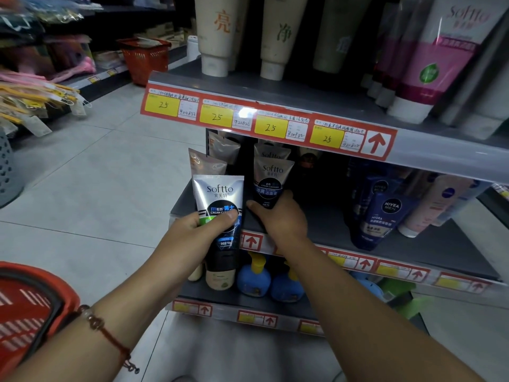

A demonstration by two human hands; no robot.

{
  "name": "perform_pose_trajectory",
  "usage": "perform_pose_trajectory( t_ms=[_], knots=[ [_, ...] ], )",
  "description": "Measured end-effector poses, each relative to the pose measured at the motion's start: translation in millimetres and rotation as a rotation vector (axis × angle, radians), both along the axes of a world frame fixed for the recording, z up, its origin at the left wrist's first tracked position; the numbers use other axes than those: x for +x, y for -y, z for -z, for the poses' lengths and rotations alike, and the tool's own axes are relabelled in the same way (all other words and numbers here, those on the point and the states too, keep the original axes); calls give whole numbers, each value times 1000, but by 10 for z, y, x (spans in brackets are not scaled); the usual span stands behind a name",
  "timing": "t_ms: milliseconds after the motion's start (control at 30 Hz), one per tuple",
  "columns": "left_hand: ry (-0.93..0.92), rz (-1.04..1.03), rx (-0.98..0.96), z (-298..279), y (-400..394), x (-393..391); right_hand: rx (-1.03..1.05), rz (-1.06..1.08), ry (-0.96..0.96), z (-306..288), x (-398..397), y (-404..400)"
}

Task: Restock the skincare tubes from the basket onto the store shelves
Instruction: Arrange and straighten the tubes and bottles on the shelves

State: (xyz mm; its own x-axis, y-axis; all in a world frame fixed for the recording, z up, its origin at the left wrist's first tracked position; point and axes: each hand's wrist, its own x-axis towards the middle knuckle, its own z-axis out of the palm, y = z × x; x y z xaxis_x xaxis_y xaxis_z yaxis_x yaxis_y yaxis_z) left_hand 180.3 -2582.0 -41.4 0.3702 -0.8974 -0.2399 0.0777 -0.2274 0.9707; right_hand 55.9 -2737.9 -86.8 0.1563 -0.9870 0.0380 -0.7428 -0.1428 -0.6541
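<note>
So the left hand [209, 224] has its fingers and thumb wrapped round a silver-and-black Softto tube [221, 213], held upright just in front of the middle shelf [344, 230]. Right next to that grip, the right hand [278, 216] reaches onto the shelf and holds the bottom of a dark Softto cleanser tube [271, 183] standing there, more of the same lined up behind it. Further right of that hand sits a blue Nivea Men tube [381, 219]. The red basket [35, 307] hangs by the left forearm, down low.
</note>
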Motion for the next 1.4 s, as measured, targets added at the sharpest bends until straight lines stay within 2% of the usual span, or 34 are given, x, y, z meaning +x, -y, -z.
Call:
perform_pose_trajectory(
  t_ms=[167, 267, 333, 467, 533, 600, 700, 833, 1033, 1400],
  knots=[
    [-4, 5, -34, 15, 14, -50, 48, -13, 30, -43, -22, 25],
    [-19, 7, -86, -17, 74, -96, -58, 6, 282, -165, -165, -138],
    [-13, 38, -115, -30, 148, -118, -95, -62, 445, -276, -305, -317],
    [155, 68, -184, -7, 359, -210, 181, -385, 525, -390, -513, -488],
    [251, 40, -233, -17, 458, -260, 230, -422, 534, -430, -567, -445],
    [241, 6, -279, -35, 549, -287, 244, -420, 562, -448, -584, -382],
    [193, -40, -305, -5, 699, -313, 124, -386, 511, -363, -507, -292],
    [300, -37, -326, 126, 856, -393, -41, -264, 445, -188, -413, -230],
    [580, -3, -276, 387, 976, -371, -64, -246, 382, 39, -385, -201],
    [773, 43, -209, 404, 875, -252, -98, -234, 299, 22, -418, -244]
  ],
)
